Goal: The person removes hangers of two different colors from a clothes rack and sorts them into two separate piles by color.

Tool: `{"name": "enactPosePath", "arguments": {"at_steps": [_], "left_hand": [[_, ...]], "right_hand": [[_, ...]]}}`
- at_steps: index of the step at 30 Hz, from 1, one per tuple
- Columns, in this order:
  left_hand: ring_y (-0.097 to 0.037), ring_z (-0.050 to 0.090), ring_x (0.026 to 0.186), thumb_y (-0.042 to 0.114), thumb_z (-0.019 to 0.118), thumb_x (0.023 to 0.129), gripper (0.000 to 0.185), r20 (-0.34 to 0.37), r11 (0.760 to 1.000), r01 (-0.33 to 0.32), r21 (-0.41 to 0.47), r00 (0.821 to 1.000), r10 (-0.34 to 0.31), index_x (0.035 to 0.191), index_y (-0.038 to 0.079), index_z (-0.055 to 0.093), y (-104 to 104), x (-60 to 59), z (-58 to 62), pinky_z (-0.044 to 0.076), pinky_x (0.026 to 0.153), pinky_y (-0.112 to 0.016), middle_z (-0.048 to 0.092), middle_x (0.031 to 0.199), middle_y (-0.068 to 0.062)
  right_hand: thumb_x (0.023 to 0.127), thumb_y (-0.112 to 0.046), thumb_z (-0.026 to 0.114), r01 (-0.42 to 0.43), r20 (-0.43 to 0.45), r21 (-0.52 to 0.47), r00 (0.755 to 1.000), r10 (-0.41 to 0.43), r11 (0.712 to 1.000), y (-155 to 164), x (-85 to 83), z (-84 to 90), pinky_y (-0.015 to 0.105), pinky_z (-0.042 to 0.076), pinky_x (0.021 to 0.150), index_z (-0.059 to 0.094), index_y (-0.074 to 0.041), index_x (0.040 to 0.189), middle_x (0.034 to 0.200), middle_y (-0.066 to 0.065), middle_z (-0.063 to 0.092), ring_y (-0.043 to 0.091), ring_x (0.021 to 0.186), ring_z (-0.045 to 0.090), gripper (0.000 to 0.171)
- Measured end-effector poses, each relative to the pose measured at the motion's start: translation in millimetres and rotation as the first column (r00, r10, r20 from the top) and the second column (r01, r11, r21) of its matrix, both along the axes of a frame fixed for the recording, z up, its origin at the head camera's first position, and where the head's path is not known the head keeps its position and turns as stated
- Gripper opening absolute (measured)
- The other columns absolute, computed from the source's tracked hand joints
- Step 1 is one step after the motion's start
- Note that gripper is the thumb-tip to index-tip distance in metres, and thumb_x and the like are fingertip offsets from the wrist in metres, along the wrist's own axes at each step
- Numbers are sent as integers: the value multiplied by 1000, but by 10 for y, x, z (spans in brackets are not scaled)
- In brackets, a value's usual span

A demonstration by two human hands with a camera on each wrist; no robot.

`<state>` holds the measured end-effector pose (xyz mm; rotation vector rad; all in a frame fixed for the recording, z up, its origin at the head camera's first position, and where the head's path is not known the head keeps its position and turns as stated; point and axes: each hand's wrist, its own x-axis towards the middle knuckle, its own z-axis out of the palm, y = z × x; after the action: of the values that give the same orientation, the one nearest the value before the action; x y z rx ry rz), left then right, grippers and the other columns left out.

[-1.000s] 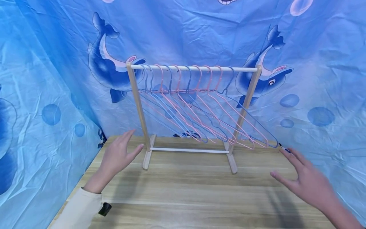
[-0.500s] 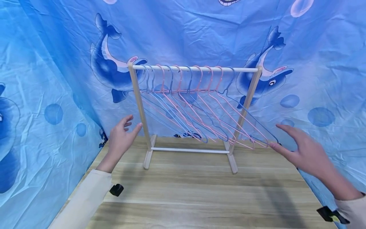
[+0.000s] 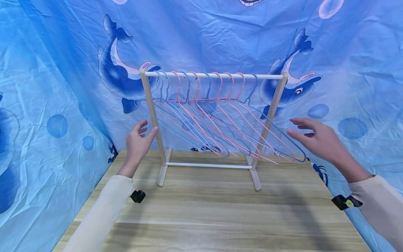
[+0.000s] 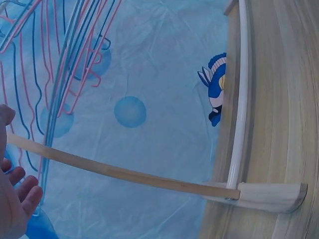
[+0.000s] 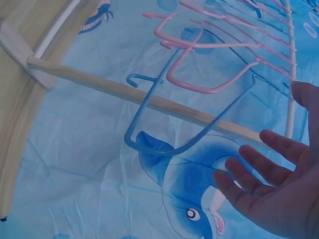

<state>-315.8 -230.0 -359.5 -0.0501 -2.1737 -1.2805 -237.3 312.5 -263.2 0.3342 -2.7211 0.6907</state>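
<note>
**Both hands at the hanger rack, neither gripping**

On wooden table, against dolphin-print blue backdrop: small wooden rack standing upright, white top rail carrying a row of pink and blue wire hangers, all tilted toward the right and forward. White lower bar between the two feet.

Left hand raised just beside left post of rack; fingers loosely spread, thumb tip at or nearly at the post, contact not resolvable. Nothing held. Left wrist view: fingertips short of the post, not wrapped round it.

Right hand raised beside right end of rack, near outermost blue hanger; fingers straight and fanned, palm open, empty. Right wrist view: blue hanger's lower corner apart from the fingers, no contact.

Cream sleeves on both forearms; black clip-like item at each wrist.
</note>
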Motion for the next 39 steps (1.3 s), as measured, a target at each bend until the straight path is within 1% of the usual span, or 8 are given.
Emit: {"name": "enactPosePath", "arguments": {"at_steps": [8, 11, 15, 20, 27, 30, 34, 39], "left_hand": [[-38, 62, 123, 40, 74, 94, 60, -37, 999, 16, 43, 999, -14, 139, 3, 59, 73, -146, -95, 51, 103, -51, 63, 139, -17], [-36, 64, 120, 38, 75, 93, 55, -46, 998, 14, 59, 999, -11, 135, 4, 62, 101, -170, -102, 52, 102, -50, 66, 134, -16], [-32, 68, 114, 31, 76, 94, 48, -65, 997, -1, 83, 998, 7, 131, 3, 64, 135, -186, -101, 55, 98, -48, 68, 128, -16], [-30, 72, 106, 25, 76, 93, 41, -88, 993, -6, 116, 996, 17, 126, 2, 66, 173, -196, -89, 59, 91, -44, 70, 124, -16], [-30, 74, 102, 25, 76, 94, 39, -88, 994, -30, 109, 995, 40, 124, 3, 67, 194, -231, -83, 62, 83, -34, 71, 122, -15], [-30, 74, 101, 25, 76, 94, 38, -92, 994, -44, 102, 994, 53, 123, 3, 67, 188, -248, -84, 61, 80, -31, 72, 120, -15], [-31, 74, 101, 22, 76, 94, 37, -98, 993, -52, 103, 993, 62, 122, 2, 66, 189, -266, -93, 61, 80, -30, 72, 119, -16], [-33, 73, 100, 22, 76, 94, 37, -85, 991, -63, 116, 994, 73, 122, 1, 65, 201, -274, -83, 61, 84, -43, 71, 120, -17]], "right_hand": [[103, -54, 53, -4, 77, -92, 997, 11, 996, -41, -224, -21, 69, 47, 95, 51, -9, 150, 144, 25, 54, 46, 128, 53, 65], [103, -54, 52, -25, 99, -154, 994, 40, 988, -58, -294, -37, 40, 58, 92, 52, -8, 149, 144, 23, 55, 43, 124, 57, 64], [104, -51, 52, -61, 126, -232, 988, 92, 971, -100, -379, -66, 7, 49, 77, 53, -5, 147, 142, 23, 57, 40, 122, 59, 63], [104, -51, 51, -74, 155, -276, 981, 120, 958, -169, -446, -96, 10, 53, 76, 55, -4, 146, 137, 23, 60, 36, 117, 60, 62], [105, -49, 51, -85, 159, -344, 976, 147, 935, -250, -515, -122, 19, 58, 78, 55, -2, 145, 134, 26, 62, 14, 102, 68, 62], [105, -49, 52, -83, 152, -346, 978, 143, 935, -280, -535, -127, 21, 59, 76, 56, -4, 144, 131, 24, 65, 12, 97, 69, 60], [103, -51, 55, -55, 148, -325, 983, 108, 944, -312, -543, -113, 24, 57, 73, 60, -8, 141, 119, 13, 71, 12, 93, 67, 58], [103, -44, 58, -41, 125, -324, 989, 85, 945, -329, -534, -96, 25, 51, 62, 65, -6, 136, 98, -3, 69, 14, 86, 63, 51]]}}
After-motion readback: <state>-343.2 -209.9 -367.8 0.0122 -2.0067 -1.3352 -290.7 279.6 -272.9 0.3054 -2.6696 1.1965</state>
